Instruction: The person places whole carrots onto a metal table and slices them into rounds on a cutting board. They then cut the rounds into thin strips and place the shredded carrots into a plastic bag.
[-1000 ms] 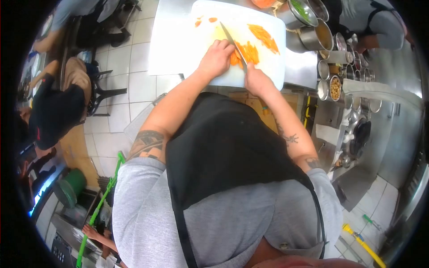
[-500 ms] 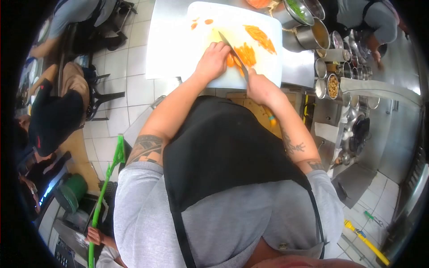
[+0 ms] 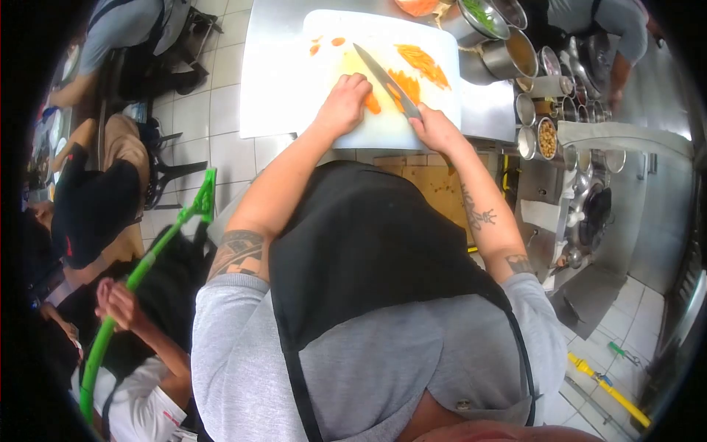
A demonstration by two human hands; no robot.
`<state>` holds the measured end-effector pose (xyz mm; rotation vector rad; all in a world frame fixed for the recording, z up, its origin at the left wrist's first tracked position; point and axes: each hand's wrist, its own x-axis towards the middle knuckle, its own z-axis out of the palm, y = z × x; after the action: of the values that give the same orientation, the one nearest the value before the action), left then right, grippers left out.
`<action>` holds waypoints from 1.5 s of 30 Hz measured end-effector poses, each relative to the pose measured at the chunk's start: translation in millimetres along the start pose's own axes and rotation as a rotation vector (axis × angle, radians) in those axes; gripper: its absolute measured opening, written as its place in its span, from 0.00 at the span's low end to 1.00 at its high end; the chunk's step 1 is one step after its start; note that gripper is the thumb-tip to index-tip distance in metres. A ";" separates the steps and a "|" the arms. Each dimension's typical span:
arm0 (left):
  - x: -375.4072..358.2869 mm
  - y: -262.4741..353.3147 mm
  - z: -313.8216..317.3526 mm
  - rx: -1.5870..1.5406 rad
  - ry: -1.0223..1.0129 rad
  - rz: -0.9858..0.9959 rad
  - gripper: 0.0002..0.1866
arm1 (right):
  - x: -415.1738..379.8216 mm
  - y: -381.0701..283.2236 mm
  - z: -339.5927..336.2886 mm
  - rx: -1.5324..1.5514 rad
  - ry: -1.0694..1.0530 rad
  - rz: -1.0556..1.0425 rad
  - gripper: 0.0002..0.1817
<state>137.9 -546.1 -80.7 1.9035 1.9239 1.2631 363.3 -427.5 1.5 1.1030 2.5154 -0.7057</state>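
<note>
My right hand (image 3: 436, 131) is closed around the handle of a kitchen knife (image 3: 381, 76). Its blade lies slanted over the white cutting board (image 3: 346, 138), tip pointing to the far left. My left hand (image 3: 343, 104) rests on the board with bent fingers against a piece of carrot (image 3: 373, 104); the fingertips are partly hidden. Cut carrot strips (image 3: 406, 86) lie just right of the blade, and another pile of carrot strips (image 3: 423, 65) sits farther right. Small carrot ends (image 3: 338, 42) lie at the board's far left.
Metal pots (image 3: 509, 57) and a bowl of chopped greens (image 3: 480, 13) stand right of the board, with small containers (image 3: 546, 138) beyond. At left, a person's hands (image 3: 121, 303) hold a long green handle (image 3: 151, 254). Other people stand at far left and upper right.
The knife has come away from the carrot toward the right, its blade now showing flatter. My left hand has shifted slightly left. The person with the green handle has moved up beside me.
</note>
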 end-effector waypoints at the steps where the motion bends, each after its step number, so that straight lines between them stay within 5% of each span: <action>1: 0.3 -0.8 -0.7 -0.022 -0.002 -0.008 0.13 | 0.5 -1.7 1.0 -0.034 0.025 0.002 0.19; 12: -0.6 5.6 0.7 0.094 0.047 0.013 0.13 | -32.9 -54.0 30.0 -0.055 0.055 0.064 0.13; 24: 1.3 5.1 -3.2 0.080 0.019 -0.011 0.14 | -68.6 -88.9 -27.8 -0.126 -0.161 0.093 0.14; 30: 1.9 2.8 -1.7 0.077 0.028 -0.015 0.12 | -39.2 -63.6 31.8 -0.095 -0.078 0.092 0.13; 36: 0.3 2.6 -1.6 0.090 0.016 -0.066 0.13 | -51.6 -98.7 -31.9 -0.136 -0.182 0.109 0.14; 41: -0.8 1.6 -1.7 0.038 0.033 -0.051 0.13 | -41.3 -75.3 24.1 -0.108 -0.126 0.116 0.14; 45: -5.5 -1.1 -3.7 0.015 0.012 -0.038 0.16 | -28.9 -85.5 0.9 -0.073 -0.141 0.110 0.14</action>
<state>135.7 -552.4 -81.4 1.8611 1.9711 1.2567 318.3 -495.2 40.8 1.1161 2.3248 -0.6338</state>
